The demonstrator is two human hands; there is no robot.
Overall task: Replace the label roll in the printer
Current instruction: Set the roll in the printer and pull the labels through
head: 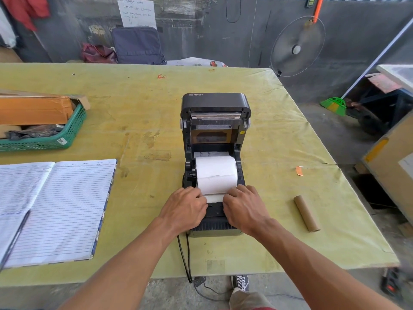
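While the label roll (216, 173) sits seated in the open printer (214, 121), both hands, left hand (185, 208) and right hand (244, 206), have fingers (201, 198) pinching its loose leading edge; the edge should be drawn forward evenly and squarely between the guides.

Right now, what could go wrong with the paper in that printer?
The paper end pinched by the left hand and right hand might feed crooked and jam. The lid stands open above the label roll; closing it early could catch fingers. The cable hanging off the table could snag a foot.
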